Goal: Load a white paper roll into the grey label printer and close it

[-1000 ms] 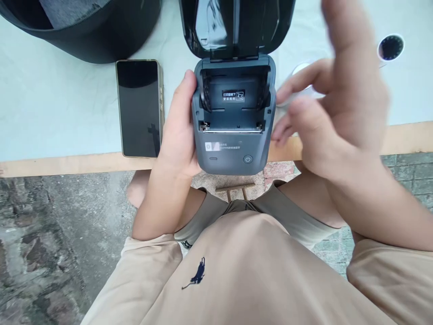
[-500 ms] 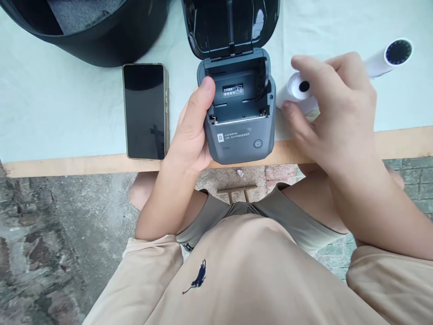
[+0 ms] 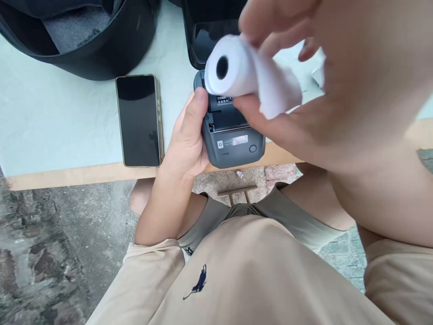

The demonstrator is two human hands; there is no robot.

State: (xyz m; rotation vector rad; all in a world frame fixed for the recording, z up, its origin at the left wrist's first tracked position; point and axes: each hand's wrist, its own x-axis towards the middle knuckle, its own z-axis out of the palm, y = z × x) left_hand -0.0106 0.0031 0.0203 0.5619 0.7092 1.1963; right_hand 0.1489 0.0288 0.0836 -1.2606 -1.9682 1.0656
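Observation:
A dark grey printer (image 3: 233,151) stands at the table's front edge with its black lid (image 3: 203,40) raised. My left hand (image 3: 189,131) grips its left side, thumb on the rim of the compartment. Above the right part of the compartment, a white paper roll (image 3: 233,67) with a dark core hole is pinched between the thumb and fingers of my right hand (image 3: 321,90). A loose flap of paper hangs from the roll's right side. The roll and hand cover much of the compartment and lid.
A black phone (image 3: 139,121) lies left of the printer on the pale cloth (image 3: 84,117). Behind it stands a big black zippered case (image 3: 111,54) with grey fabric inside. Part of another white object (image 3: 318,76) shows beyond my right hand.
My right hand has picked up the paper roll from the cloth and moved it left and up over the printer. My left hand keeps its grip on the printer.

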